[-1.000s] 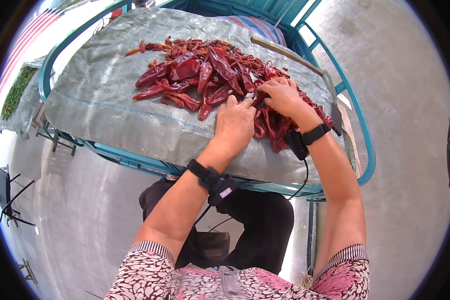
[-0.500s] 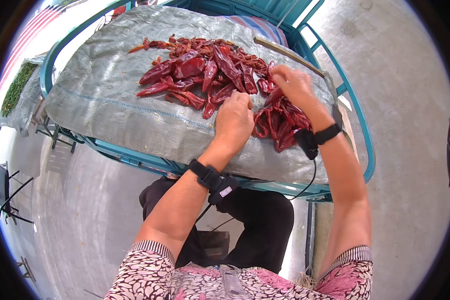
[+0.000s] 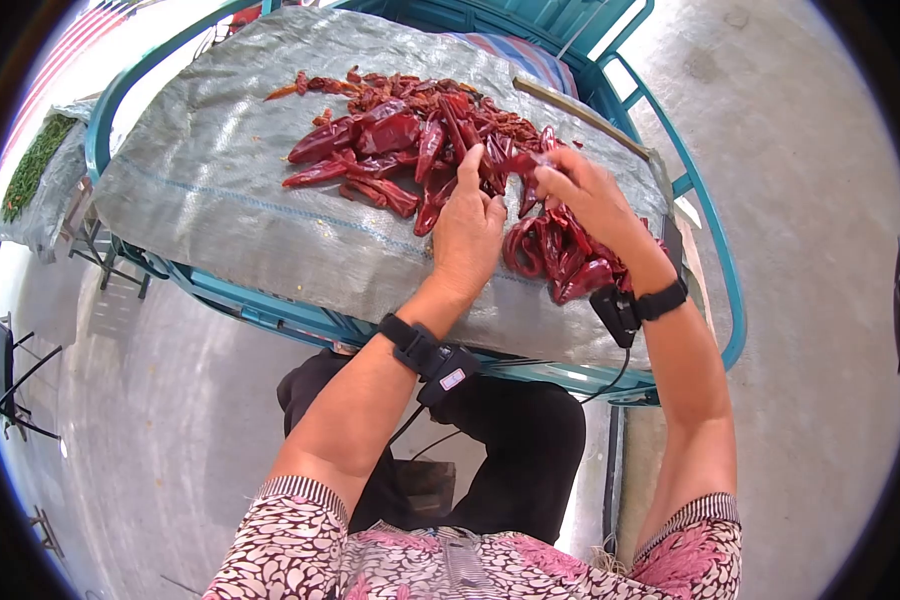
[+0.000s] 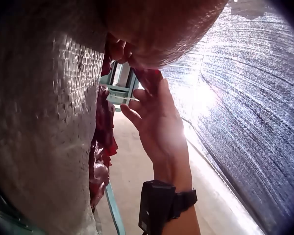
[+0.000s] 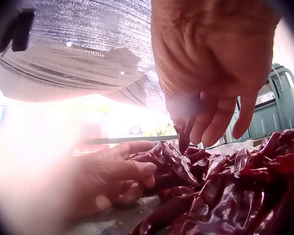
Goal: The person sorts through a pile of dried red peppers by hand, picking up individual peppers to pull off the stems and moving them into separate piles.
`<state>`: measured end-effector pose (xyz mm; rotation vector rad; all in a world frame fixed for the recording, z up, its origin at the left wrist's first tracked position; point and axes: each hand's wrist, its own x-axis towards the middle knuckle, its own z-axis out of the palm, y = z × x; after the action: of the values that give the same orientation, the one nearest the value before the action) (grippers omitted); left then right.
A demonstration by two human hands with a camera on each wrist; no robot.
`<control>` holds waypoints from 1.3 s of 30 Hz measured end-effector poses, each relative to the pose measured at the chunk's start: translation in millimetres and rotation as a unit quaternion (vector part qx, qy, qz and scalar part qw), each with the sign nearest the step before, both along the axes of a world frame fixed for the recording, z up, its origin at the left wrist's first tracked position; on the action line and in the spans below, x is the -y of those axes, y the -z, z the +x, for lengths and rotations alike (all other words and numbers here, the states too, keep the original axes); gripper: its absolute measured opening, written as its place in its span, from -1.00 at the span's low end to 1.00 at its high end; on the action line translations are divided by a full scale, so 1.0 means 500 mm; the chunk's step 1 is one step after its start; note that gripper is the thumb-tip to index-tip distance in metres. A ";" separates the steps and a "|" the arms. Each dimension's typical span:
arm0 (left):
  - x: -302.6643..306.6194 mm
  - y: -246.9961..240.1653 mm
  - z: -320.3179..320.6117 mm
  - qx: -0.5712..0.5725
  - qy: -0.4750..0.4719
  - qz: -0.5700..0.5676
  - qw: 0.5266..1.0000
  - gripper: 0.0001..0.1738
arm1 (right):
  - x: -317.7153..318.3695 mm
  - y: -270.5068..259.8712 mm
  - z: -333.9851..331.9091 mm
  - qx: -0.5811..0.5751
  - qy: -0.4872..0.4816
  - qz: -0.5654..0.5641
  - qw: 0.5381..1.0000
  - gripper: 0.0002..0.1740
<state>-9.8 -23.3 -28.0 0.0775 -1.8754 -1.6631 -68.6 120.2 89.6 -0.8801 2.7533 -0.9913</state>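
Observation:
Wrinkled dark-red peppers (image 3: 390,135) lie in a heap on a grey woven sheet (image 3: 220,230), beside a smaller pile (image 3: 560,255) to the right. In the head view the left hand (image 3: 467,235) has its index finger stretched over the heap's near edge, thumb apart. The right wrist view shows that left hand (image 5: 112,176) low among the peppers, fingers touching them. The right hand (image 3: 598,205) pinches one red pepper (image 3: 518,163) above the gap between the piles; this pepper (image 5: 185,128) hangs from its fingers in the right wrist view.
Smaller, shrivelled red pieces (image 3: 420,90) lie behind the heap. A wooden strip (image 3: 580,108) rests at the sheet's back right, inside a teal metal frame (image 3: 705,230). Green produce (image 3: 38,170) sits on another sheet at far left. A cable hangs below the right wrist.
The left index finger has straightened and reached farther over the heap. The right hand has moved away from the heap's edge and back toward it, and a pepper now shows in its fingers.

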 end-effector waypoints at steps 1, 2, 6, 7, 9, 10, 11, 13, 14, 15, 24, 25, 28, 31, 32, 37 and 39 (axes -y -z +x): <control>0.003 -0.005 0.004 0.006 0.022 -0.009 1.000 -0.38 | -0.004 0.000 0.003 0.027 -0.005 0.015 1.000 -0.67; 0.002 0.003 0.000 -0.001 0.007 -0.031 0.999 -0.42 | -0.010 -0.001 0.005 0.053 -0.010 0.029 0.998 -0.66; -0.004 0.016 -0.007 -0.003 -0.024 -0.025 0.999 -0.57 | -0.038 0.006 -0.046 0.020 0.030 0.113 0.993 -0.61; -0.002 0.012 -0.005 0.002 -0.026 0.001 1.000 -0.61 | -0.042 0.016 -0.057 -0.066 0.069 0.166 0.981 -0.61; -0.001 0.014 -0.010 -0.011 -0.039 0.000 0.999 -0.66 | -0.041 0.030 -0.072 -0.233 0.146 0.266 0.924 -0.62; -0.001 0.015 -0.013 -0.018 -0.044 0.000 0.999 -0.69 | -0.032 0.034 -0.080 -0.261 0.126 0.239 0.927 -0.63; 0.000 0.017 -0.017 -0.020 -0.044 -0.001 0.999 -0.68 | -0.018 0.043 -0.090 -0.289 0.106 0.212 0.928 -0.63; 0.000 0.018 -0.016 -0.020 -0.043 -0.002 0.999 -0.67 | 0.023 0.049 -0.099 -0.276 0.070 0.173 0.943 -0.62; 0.000 0.018 -0.015 -0.017 -0.037 0.000 0.999 -0.67 | 0.044 0.056 -0.101 -0.258 0.090 0.194 0.942 -0.62; 0.001 0.017 -0.014 -0.015 -0.031 0.003 0.999 -0.67 | 0.065 0.065 -0.102 -0.241 0.110 0.214 0.940 -0.61; 0.002 0.014 -0.013 -0.011 -0.031 -0.004 0.999 -0.62 | 0.028 0.078 -0.142 -0.045 0.136 0.047 0.989 -0.66; 0.003 0.011 -0.012 -0.010 -0.028 0.001 1.000 -0.60 | 0.019 0.075 -0.134 -0.044 0.142 0.011 0.989 -0.71; 0.005 -0.016 0.008 0.010 0.000 0.051 0.999 -0.46 | -0.001 0.042 -0.069 -0.110 0.023 0.039 0.993 -0.74; 0.005 0.005 -0.007 -0.035 0.013 0.012 0.999 -0.64 | 0.000 0.023 -0.026 -0.081 -0.070 0.058 0.993 -0.79; 0.005 0.015 -0.013 -0.048 0.019 -0.009 0.999 -0.70 | 0.000 0.024 -0.022 -0.070 -0.101 0.048 0.991 -0.78; 0.001 0.006 -0.002 -0.016 -0.021 -0.036 0.999 -0.86 | -0.016 0.026 -0.089 -0.340 0.086 0.266 0.898 -0.72; 0.000 0.003 0.001 -0.016 -0.024 -0.044 0.999 -0.86 | 0.013 0.040 -0.113 -0.247 0.093 0.220 0.939 -0.69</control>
<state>-9.5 -23.1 -29.6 0.0583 -1.9060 -1.5387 -125.1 113.8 69.5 -0.8938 3.3196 -0.1356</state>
